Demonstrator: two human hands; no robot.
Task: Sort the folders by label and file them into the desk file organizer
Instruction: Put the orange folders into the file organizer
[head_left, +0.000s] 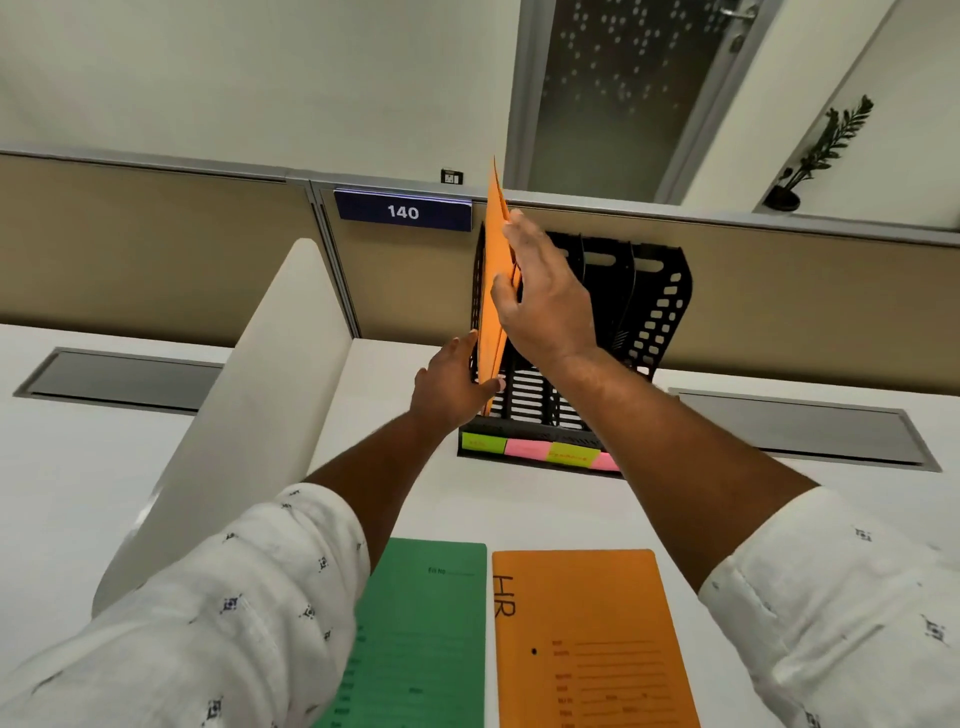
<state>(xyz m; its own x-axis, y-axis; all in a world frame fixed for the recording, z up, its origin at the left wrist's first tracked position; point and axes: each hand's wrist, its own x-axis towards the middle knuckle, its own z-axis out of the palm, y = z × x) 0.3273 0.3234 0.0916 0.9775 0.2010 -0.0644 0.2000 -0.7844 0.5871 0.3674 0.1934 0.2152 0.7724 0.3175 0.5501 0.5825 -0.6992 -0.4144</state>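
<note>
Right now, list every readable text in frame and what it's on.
"140": blue sign on the partition.
"HR": flat orange folder on the desk.
"File No" (blurred, likely): green folder.
Sticky notes on the file organizer front: handwriting unreadable.
Form lines on both flat folders: too small.
Wall plate: too small.
Upright orange folder: no text visible.

matt card folder (493, 291), black plastic organizer (654, 312)
</note>
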